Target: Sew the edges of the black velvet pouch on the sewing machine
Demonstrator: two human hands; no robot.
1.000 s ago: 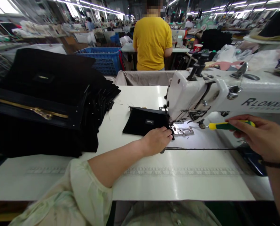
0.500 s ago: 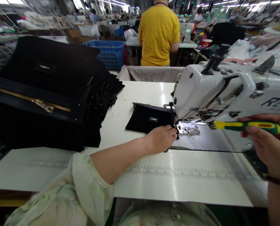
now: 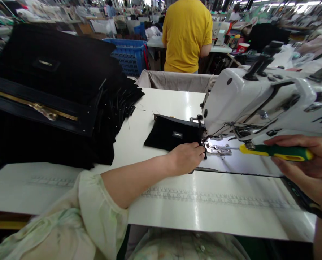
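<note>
My left hand [image 3: 186, 157] rests with curled fingers on the near right corner of a small black pouch [image 3: 172, 133] with a tiny label, right beside the needle area of a white sewing machine [image 3: 261, 99]. My right hand [image 3: 307, 166] grips a yellow and green screwdriver [image 3: 274, 151]. Its metal tip points left at the lit metal plate [image 3: 217, 149] under the machine head.
A tall stack of black bags [image 3: 49, 94] with a gold zipper fills the left of the white table [image 3: 177, 202]. Behind it stand a blue basket [image 3: 130, 56] and a person in a yellow shirt [image 3: 186, 36] at another table. A grey fabric bin [image 3: 174, 81] lies beyond the table's far edge.
The screwdriver has dropped lower and its tip has moved left onto the metal plate. My left hand has stayed on the pouch. The view has tilted down a little.
</note>
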